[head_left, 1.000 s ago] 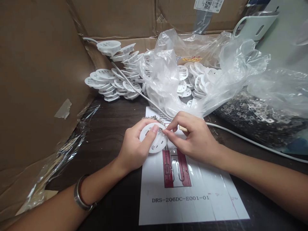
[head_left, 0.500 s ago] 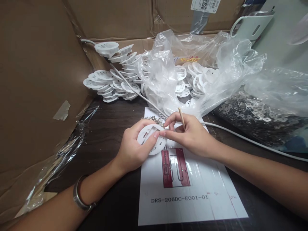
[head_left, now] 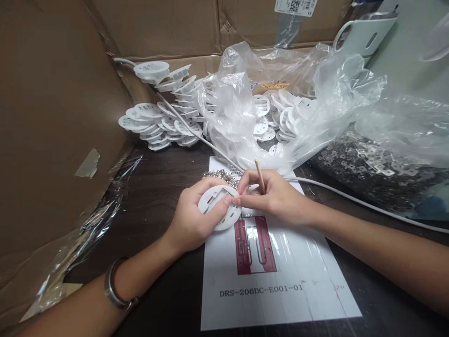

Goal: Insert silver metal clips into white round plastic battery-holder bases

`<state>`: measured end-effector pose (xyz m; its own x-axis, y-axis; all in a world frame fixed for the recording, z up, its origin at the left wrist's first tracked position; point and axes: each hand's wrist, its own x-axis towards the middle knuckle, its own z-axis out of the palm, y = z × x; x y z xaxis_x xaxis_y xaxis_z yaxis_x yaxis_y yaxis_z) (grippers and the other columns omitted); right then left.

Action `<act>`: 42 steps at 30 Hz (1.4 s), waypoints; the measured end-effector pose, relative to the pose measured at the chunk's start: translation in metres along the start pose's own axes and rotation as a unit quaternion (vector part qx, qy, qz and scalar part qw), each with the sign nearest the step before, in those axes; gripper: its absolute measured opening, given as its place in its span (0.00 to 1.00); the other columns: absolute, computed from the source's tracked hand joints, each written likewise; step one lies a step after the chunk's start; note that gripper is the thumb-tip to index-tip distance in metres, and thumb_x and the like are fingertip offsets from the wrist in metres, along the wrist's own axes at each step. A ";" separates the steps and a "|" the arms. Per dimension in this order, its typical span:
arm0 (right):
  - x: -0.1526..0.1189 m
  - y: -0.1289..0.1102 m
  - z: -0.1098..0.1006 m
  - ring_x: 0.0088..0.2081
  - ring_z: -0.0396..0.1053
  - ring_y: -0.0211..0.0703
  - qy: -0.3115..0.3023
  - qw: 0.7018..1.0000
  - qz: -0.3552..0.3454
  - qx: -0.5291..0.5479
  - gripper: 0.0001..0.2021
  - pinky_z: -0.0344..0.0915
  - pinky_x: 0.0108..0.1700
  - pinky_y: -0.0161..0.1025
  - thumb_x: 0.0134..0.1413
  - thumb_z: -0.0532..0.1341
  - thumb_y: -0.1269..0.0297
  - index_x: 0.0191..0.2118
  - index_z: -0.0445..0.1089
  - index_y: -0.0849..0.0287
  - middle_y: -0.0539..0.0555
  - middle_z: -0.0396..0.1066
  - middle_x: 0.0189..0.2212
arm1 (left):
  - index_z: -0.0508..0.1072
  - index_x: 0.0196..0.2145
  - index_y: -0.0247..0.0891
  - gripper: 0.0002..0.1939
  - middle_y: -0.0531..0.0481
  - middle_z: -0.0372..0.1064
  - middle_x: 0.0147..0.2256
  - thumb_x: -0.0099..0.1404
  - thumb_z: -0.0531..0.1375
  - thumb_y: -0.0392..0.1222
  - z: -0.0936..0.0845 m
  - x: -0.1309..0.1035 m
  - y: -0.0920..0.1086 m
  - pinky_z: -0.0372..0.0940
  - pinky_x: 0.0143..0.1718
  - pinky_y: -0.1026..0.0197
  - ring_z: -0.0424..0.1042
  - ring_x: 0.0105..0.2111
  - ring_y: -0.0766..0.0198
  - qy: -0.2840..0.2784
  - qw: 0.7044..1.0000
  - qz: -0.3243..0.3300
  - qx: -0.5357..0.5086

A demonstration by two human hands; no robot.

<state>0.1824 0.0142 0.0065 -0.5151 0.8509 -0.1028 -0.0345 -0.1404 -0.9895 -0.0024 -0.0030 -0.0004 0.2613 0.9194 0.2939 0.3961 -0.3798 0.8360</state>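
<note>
A round white plastic disc point(head_left: 223, 220) with slots is gripped in my left hand point(head_left: 194, 217), its thumb lying across the face. My right hand point(head_left: 277, 194) pinches at the disc's right edge; whatever is between thumb and index finger is too small to make out. A thin wooden stick point(head_left: 260, 175) rises out of that same hand, held by its curled fingers. Just behind the disc lies a small heap of metal pieces point(head_left: 224, 177). Beneath both hands is a printed sheet point(head_left: 280, 304) with a red and white drawing.
Stacks of white discs point(head_left: 149, 117) stand at the back left. Behind the sheet, crumpled clear plastic point(head_left: 238, 117) partly covers more discs. A bag of metal parts point(head_left: 365, 164) lies on the right. A white cable point(head_left: 351, 193) crosses the table. Cardboard point(head_left: 52, 117) walls the left; a mug point(head_left: 373, 37) is back right.
The disc has shifted slightly down and left with my left hand. My right hand has moved a little left, and the stick now leans a bit differently.
</note>
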 end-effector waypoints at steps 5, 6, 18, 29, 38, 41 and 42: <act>0.000 0.008 -0.002 0.16 0.48 0.25 0.017 0.998 -0.047 0.032 0.09 0.44 0.16 0.28 0.50 0.66 0.62 0.30 0.68 0.63 0.46 0.64 0.21 | 0.71 0.32 0.38 0.03 0.56 0.67 0.24 0.60 0.60 0.40 0.001 0.000 0.002 0.59 0.22 0.69 0.64 0.22 0.71 0.015 0.999 -0.029 -0.015; 0.001 0.010 -0.002 0.15 0.48 0.25 0.036 0.996 -0.064 0.052 0.11 0.46 0.16 0.29 0.53 0.63 0.60 0.30 0.69 0.64 0.47 0.65 0.22 | 0.71 0.31 0.38 0.04 0.56 0.67 0.24 0.60 0.60 0.40 0.001 0.000 0.002 0.59 0.21 0.68 0.64 0.21 0.70 0.019 0.999 -0.035 -0.019; 0.005 0.019 -0.002 0.16 0.67 0.33 0.142 0.969 -0.167 0.111 0.14 0.64 0.18 0.31 0.53 0.65 0.55 0.27 0.69 0.62 0.52 0.73 0.23 | 0.73 0.32 0.38 0.07 0.54 0.70 0.25 0.58 0.60 0.43 -0.001 0.002 -0.003 0.62 0.23 0.65 0.67 0.23 0.67 0.045 0.997 -0.067 -0.010; 0.001 0.032 0.010 0.20 0.69 0.30 0.156 0.954 -0.252 0.036 0.05 0.66 0.22 0.25 0.55 0.64 0.68 0.30 0.69 0.61 0.47 0.71 0.20 | 0.72 0.31 0.37 0.05 0.55 0.66 0.23 0.59 0.60 0.42 0.000 0.003 -0.001 0.58 0.22 0.67 0.63 0.22 0.70 0.026 0.996 -0.064 -0.047; -0.001 0.035 0.010 0.20 0.69 0.28 0.152 0.947 -0.283 0.004 0.04 0.65 0.21 0.24 0.57 0.63 0.68 0.32 0.68 0.60 0.47 0.71 0.25 | 0.72 0.32 0.37 0.05 0.55 0.67 0.24 0.59 0.60 0.41 0.000 0.002 0.000 0.58 0.22 0.67 0.63 0.22 0.69 0.025 0.997 -0.054 -0.051; -0.001 0.035 0.010 0.21 0.69 0.29 0.155 0.946 -0.285 -0.002 0.04 0.65 0.21 0.25 0.57 0.63 0.68 0.33 0.68 0.60 0.48 0.72 0.26 | 0.71 0.32 0.38 0.05 0.55 0.67 0.24 0.59 0.60 0.42 0.000 0.002 -0.002 0.58 0.22 0.66 0.64 0.22 0.69 0.026 0.998 -0.050 -0.042; -0.001 0.034 0.010 0.21 0.69 0.29 0.155 0.946 -0.285 -0.002 0.04 0.65 0.21 0.25 0.57 0.63 0.68 0.33 0.68 0.60 0.48 0.72 0.27 | 0.72 0.32 0.38 0.05 0.55 0.68 0.24 0.59 0.60 0.42 0.000 0.003 -0.002 0.59 0.22 0.66 0.64 0.22 0.69 0.027 0.998 -0.049 -0.038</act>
<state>0.1734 0.0039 -0.0265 -0.1382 0.8952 0.4236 -0.2278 0.3875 -0.8933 -0.0022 0.0000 -0.0012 0.1752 0.9569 0.2316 0.3486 -0.2803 0.8944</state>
